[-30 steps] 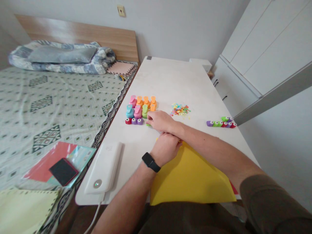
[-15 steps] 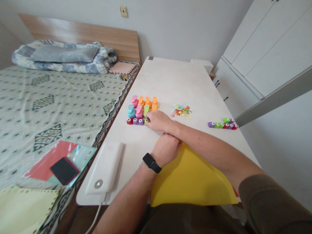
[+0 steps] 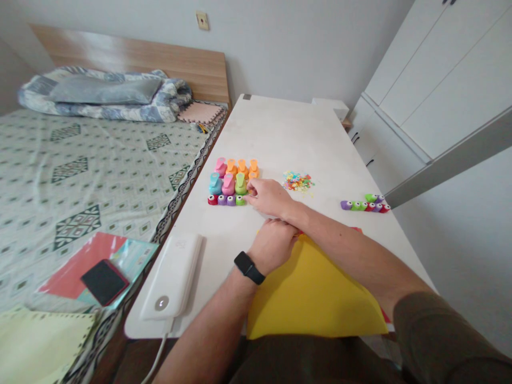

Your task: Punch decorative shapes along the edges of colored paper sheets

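My right hand (image 3: 267, 195) reaches leftward across my left wrist, its thumb and forefinger slightly apart beside a small green craft punch (image 3: 240, 200). That punch ends a front row with a red punch (image 3: 213, 199) and two purple ones (image 3: 226, 200). Behind stand larger punches: a blue one (image 3: 215, 184), a pink one (image 3: 228, 184), a light green one (image 3: 240, 184) and several orange ones (image 3: 242, 166). Under my right forearm, my left hand (image 3: 275, 242), wearing a black watch, is closed at the upper edge of a yellow paper sheet (image 3: 312, 293); its fingertips are partly hidden.
Colourful paper cut-outs (image 3: 299, 181) lie in a pile mid-table. More small punches (image 3: 366, 205) stand by the right edge. A white power bank (image 3: 173, 277) with a cable lies at the left front. On the bed, a phone (image 3: 104, 281) rests on plastic packets.
My right hand has drawn back a little to the right, off the small green punch, which now shows fully in the row. My left hand has stayed in place.
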A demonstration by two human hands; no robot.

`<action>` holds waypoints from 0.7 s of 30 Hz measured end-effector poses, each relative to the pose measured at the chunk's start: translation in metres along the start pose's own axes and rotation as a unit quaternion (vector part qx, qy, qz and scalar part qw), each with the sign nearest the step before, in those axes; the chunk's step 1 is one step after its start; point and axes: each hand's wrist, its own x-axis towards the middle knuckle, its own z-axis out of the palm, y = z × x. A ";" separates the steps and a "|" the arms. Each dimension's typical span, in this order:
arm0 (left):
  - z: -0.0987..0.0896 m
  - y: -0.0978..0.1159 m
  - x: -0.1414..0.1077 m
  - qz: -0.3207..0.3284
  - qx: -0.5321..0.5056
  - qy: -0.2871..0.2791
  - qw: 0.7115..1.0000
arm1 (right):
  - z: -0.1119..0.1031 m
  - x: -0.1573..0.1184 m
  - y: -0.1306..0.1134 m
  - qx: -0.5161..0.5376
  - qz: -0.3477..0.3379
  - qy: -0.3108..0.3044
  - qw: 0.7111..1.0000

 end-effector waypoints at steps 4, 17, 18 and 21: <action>-0.003 0.001 -0.001 0.000 0.035 -0.008 0.999 | -0.026 -0.025 0.018 0.058 0.024 0.054 0.997; -0.002 0.001 0.000 -0.003 0.029 -0.017 0.999 | -0.129 -0.144 0.200 -0.049 0.309 0.153 0.937; -0.002 0.001 0.000 -0.002 0.028 -0.016 0.999 | -0.135 -0.152 0.216 -0.077 0.337 0.144 0.927; -0.001 0.001 0.001 0.000 0.024 -0.013 1.000 | -0.150 -0.174 0.253 -0.150 0.383 0.097 0.906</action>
